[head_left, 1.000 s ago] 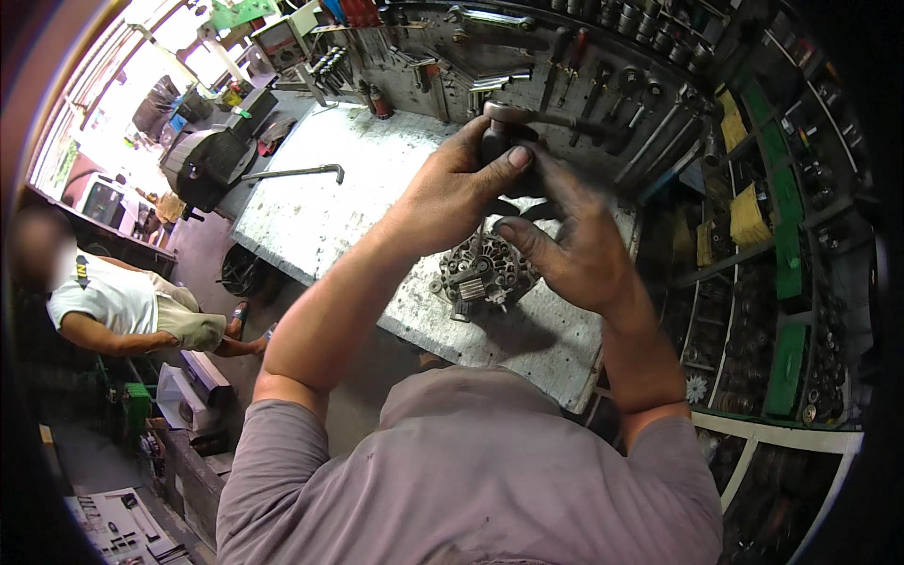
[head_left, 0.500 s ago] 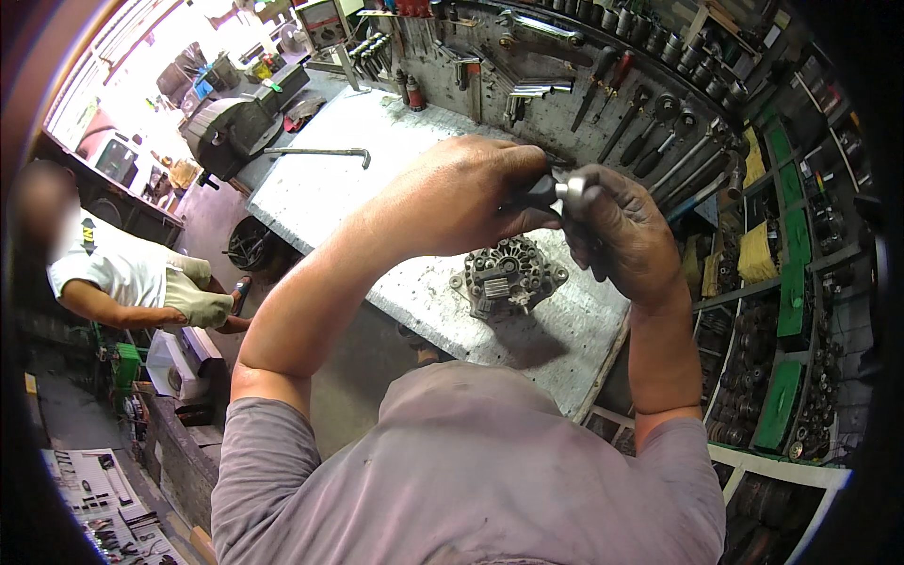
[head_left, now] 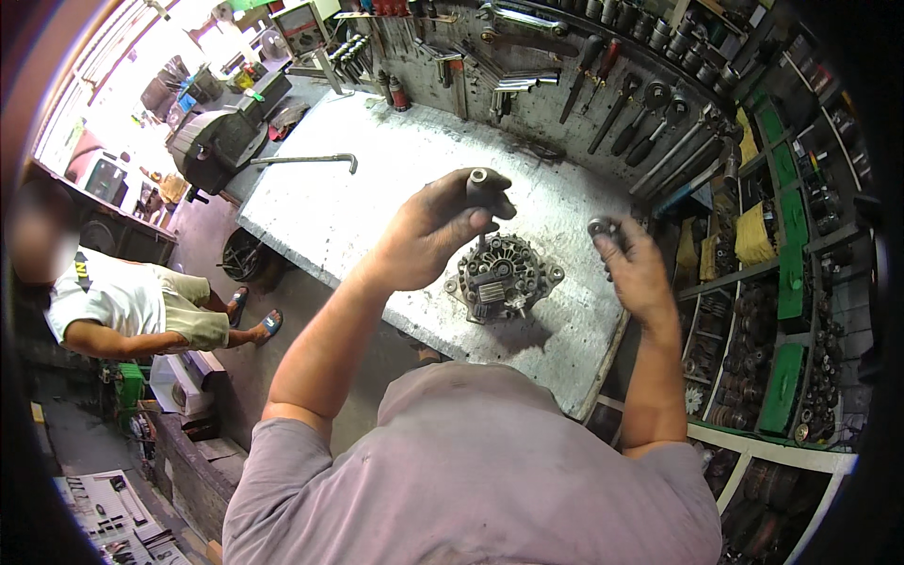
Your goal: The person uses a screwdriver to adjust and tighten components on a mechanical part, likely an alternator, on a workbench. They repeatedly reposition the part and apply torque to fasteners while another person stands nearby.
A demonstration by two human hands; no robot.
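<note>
Your left hand (head_left: 428, 235) is wrapped tight around a dark tool handle (head_left: 480, 193), fingers closed on it. The handle stands nearly upright, long axis running straight down into the alternator (head_left: 504, 278), open end pointing up at you. The alternator sits flat on the grey workbench (head_left: 377, 188) near its front edge, just between your hands. Your right hand (head_left: 636, 273) is up beside it, fingertips pinched on a small round metal piece (head_left: 600, 227). Yellow boxes (head_left: 753, 235) sit on the shelves to your right, next to green bins (head_left: 791, 273). A bent steel bar (head_left: 306, 160) lies well apart near the vise (head_left: 212, 146).
</note>
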